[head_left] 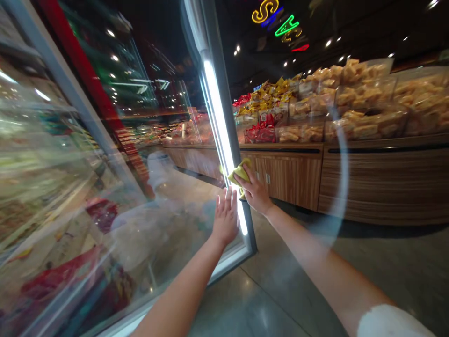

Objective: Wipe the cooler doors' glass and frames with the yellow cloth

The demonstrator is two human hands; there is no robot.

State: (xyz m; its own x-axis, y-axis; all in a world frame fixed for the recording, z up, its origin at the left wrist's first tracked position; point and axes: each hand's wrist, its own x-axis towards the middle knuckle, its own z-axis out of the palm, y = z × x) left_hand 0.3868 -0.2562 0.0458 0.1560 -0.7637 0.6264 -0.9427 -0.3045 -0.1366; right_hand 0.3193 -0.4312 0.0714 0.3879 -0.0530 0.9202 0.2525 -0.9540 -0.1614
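Observation:
A glass door with a grey frame stands swung open in front of me. Down the inner side of its frame runs a bright light strip. My right hand grips a yellow-green cloth and presses it against the frame over the strip. Just left of it, my left hand has its fingers stretched upward near the strip, apparently resting on the glass; nothing shows in it. Part of the cloth is hidden behind my right fingers.
Wooden display counters on the right carry clear bins of packaged snacks and red packets. On the left are blurred shelves behind a red upright. Grey tiled floor lies below the door.

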